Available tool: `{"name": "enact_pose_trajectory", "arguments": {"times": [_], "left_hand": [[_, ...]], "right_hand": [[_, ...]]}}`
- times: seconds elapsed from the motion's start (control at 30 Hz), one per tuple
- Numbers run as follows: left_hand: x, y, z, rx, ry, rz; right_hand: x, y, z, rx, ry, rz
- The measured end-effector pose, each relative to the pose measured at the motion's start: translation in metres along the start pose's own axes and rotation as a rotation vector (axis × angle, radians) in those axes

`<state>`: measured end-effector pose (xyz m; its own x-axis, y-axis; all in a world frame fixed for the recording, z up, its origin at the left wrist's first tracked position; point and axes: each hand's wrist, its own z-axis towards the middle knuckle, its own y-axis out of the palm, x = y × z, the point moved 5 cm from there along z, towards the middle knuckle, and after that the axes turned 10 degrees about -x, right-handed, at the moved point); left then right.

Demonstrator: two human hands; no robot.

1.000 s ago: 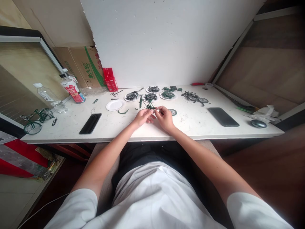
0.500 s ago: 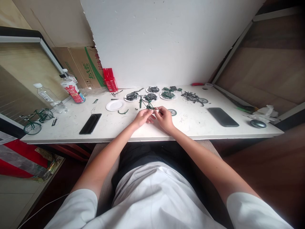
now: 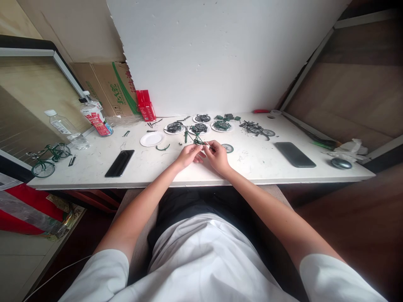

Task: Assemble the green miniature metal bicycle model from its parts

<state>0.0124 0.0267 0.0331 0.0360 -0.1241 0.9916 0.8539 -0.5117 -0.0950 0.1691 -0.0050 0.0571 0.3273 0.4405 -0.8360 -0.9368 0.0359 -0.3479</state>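
Note:
My left hand [image 3: 188, 154] and my right hand [image 3: 217, 155] meet over the middle of the white table [image 3: 258, 161]. Both pinch a small green model bicycle frame [image 3: 192, 137] that sticks up and away from the fingertips. A thin pale rod shows at my right fingertips; what it is I cannot make out. A loose small wheel [image 3: 228, 147] lies just right of my right hand. Behind the hands stand several small white plates [image 3: 221, 125] heaped with dark and green parts. An empty white plate [image 3: 152, 138] and a curved green piece [image 3: 163, 147] lie to the left.
A black phone [image 3: 119, 162] lies left of the hands, another [image 3: 294, 154] to the right. A finished green model bicycle [image 3: 48, 158] stands at the left edge, a darker one [image 3: 257, 128] at the back right. Bottles [image 3: 94, 114], a cardboard box [image 3: 110, 88] and a mouse [image 3: 341, 163] ring the table.

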Motion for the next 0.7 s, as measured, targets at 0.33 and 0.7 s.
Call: {"name": "enact_pose_trajectory", "arguments": {"times": [0.33,0.7], "left_hand": [[-0.0004,-0.0001,0.0005,-0.004,0.001,0.004],[0.0007,0.0006,-0.0001,-0.007,0.006,0.012]], "right_hand": [[-0.0004,0.0,-0.0004,-0.005,-0.004,0.004],[-0.0011,0.0001,-0.0005,-0.016,-0.006,0.003]]}}
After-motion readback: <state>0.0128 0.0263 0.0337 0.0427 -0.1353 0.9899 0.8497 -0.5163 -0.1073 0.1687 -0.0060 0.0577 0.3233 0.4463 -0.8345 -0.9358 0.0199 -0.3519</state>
